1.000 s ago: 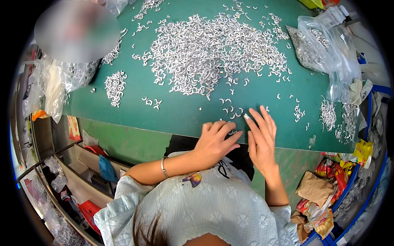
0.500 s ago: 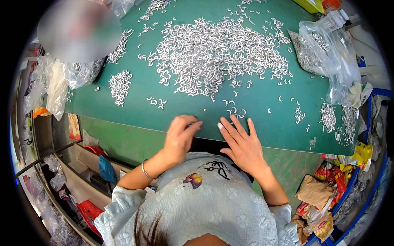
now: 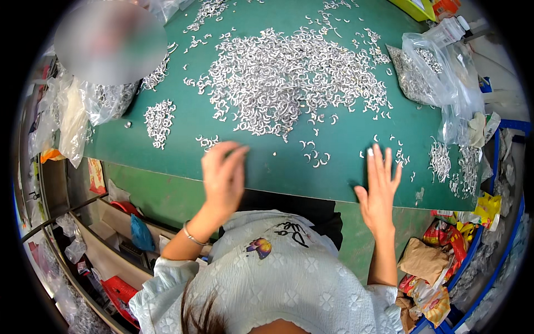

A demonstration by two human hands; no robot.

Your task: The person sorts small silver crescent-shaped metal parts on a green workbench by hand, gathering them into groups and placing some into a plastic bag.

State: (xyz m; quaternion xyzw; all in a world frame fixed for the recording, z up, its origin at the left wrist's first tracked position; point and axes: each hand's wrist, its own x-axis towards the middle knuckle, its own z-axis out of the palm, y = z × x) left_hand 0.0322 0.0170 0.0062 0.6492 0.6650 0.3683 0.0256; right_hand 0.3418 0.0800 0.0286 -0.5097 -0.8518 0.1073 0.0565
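Note:
On the green table (image 3: pixel 311 181) lies a wide heap of small silvery curved metal pieces (image 3: pixel 278 78). My left hand (image 3: pixel 223 181) hovers near the table's front edge, its fingers loosely bent and apart, slightly smeared by motion; nothing shows in it. Just beyond its fingers lies a small cluster of the curved pieces (image 3: pixel 207 142). My right hand (image 3: pixel 380 192) is open, palm down, with fingers stretched out beside a few loose pieces (image 3: pixel 401 157). Between my hands, several pieces (image 3: pixel 316 156) are scattered on the table.
Small separate piles (image 3: pixel 159 123) (image 3: pixel 439 161) sit left and right. Clear plastic bags (image 3: pixel 428 72) of pieces stand at the right, and another bag (image 3: pixel 114 103) at the left. A drawer unit (image 3: pixel 111 239) is below left; crumpled packaging (image 3: pixel 425 261) lies below right.
My right hand has moved to the right, away from the scattered middle pieces. My left hand has shifted left and slightly forward, toward the small cluster.

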